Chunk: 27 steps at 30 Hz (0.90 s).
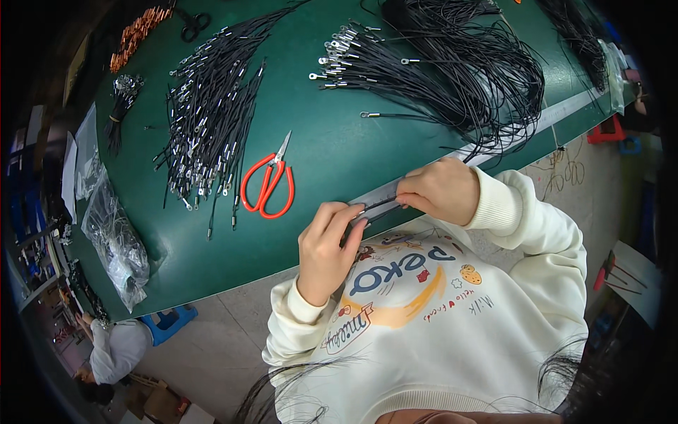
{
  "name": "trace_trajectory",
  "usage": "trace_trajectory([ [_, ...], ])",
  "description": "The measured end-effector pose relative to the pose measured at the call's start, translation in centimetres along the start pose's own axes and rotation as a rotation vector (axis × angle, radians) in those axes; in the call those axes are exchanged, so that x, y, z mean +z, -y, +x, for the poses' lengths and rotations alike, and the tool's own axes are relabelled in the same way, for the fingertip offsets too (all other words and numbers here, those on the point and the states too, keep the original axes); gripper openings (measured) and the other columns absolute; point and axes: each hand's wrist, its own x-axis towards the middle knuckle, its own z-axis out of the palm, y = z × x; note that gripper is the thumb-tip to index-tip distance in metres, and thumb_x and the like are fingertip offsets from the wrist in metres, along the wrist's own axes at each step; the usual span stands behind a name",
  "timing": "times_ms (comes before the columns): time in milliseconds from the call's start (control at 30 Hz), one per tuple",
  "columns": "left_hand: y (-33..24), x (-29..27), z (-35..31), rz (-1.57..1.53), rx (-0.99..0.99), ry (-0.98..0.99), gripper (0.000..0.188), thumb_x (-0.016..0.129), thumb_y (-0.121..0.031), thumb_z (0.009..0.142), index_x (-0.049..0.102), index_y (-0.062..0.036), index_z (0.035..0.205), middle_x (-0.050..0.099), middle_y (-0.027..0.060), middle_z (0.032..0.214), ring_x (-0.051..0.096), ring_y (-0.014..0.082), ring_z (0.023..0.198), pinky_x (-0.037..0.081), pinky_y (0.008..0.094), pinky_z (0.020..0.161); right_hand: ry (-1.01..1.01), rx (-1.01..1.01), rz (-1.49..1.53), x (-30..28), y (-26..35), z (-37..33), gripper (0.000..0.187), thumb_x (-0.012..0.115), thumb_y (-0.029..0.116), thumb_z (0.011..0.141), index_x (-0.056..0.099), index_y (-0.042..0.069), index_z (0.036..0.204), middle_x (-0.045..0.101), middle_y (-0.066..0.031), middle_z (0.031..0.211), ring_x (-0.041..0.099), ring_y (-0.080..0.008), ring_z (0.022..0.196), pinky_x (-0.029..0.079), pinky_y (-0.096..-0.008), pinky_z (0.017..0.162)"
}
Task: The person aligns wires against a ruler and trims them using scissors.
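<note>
My left hand (328, 247) is closed in a pinch on one end of a short black cable (379, 203), close to the table's near edge. A little to the right, my right hand (443, 192) pinches the same cable, so a short stretch of it runs between the hands. The cable lies over a long metal ruler (385, 191) along the edge. My fingers cover both ends of the held stretch. Red-handled scissors (268, 185) lie on the green table (304, 92), left of my hands, their blades pointing away.
A pile of black cables with metal ends (208, 120) spreads at left. Another bundle with ring terminals (424, 78) lies at far right. Copper-coloured pieces (141, 35), black scissors (194, 27) and a clear plastic bag (119, 233) sit on the left. Another person (116, 353) is at lower left.
</note>
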Motion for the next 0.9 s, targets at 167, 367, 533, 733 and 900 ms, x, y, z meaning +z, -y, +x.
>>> trace_trajectory([
  [167, 0.3, 0.0, -0.5, 0.050, 0.028, -0.025, 0.020, 0.071, 0.004, 0.072, 0.066, 0.0006, 0.092, 0.058, 0.0068, 0.078, 0.049, 0.0127, 0.052, 0.040, 0.0244, 0.047, -0.012, 0.003, -0.010, 0.5, 0.4, 0.6, 0.015, 0.059, 0.018, 0.085, 0.064, 0.006, 0.079, 0.065, -0.0100, 0.072, 0.063, -0.0300, 0.063, 0.051, -0.0380, 0.057],
  [367, 0.3, -0.3, -0.3, 0.113, 0.178, -0.090, 0.022, 0.071, 0.005, 0.071, 0.066, 0.0006, 0.093, 0.062, 0.0082, 0.082, 0.055, 0.0166, 0.060, 0.043, 0.0259, 0.053, -0.140, -0.029, 0.137, 0.8, 0.5, 0.7, 0.012, 0.060, 0.015, 0.084, 0.063, 0.004, 0.080, 0.065, -0.0110, 0.075, 0.062, -0.0305, 0.066, 0.050, -0.0374, 0.059],
  [533, -0.7, -1.5, 1.1, -0.018, 0.002, 0.016, 0.021, 0.063, 0.000, 0.078, 0.066, 0.0014, 0.099, 0.064, 0.0089, 0.083, 0.057, 0.0174, 0.070, 0.043, 0.0265, 0.059, -0.119, -0.117, 0.195, 0.1, 0.4, 0.6, 0.009, 0.061, 0.009, 0.084, 0.064, 0.000, 0.086, 0.062, -0.0116, 0.077, 0.061, -0.0303, 0.066, 0.048, -0.0360, 0.060],
  [733, -1.0, -2.6, 1.8, -0.310, -0.246, 0.410, 0.018, 0.055, -0.006, 0.090, 0.063, 0.0063, 0.100, 0.058, 0.0061, 0.067, 0.051, 0.0111, 0.057, 0.042, 0.0250, 0.054, -0.188, -0.186, 0.115, 0.0, 1.1, 0.3, 0.009, 0.061, 0.012, 0.083, 0.064, 0.004, 0.082, 0.061, -0.0095, 0.075, 0.061, -0.0297, 0.067, 0.049, -0.0377, 0.061],
  [900, -0.5, -2.9, 2.1, -0.412, -0.413, 0.540, 0.018, 0.055, -0.008, 0.092, 0.064, 0.0049, 0.101, 0.057, 0.0047, 0.063, 0.048, 0.0082, 0.057, 0.039, 0.0232, 0.051, -0.151, -0.145, 0.156, -0.6, 0.8, -0.1, 0.012, 0.062, 0.015, 0.083, 0.065, 0.004, 0.081, 0.061, -0.0089, 0.073, 0.061, -0.0294, 0.064, 0.048, -0.0376, 0.059],
])
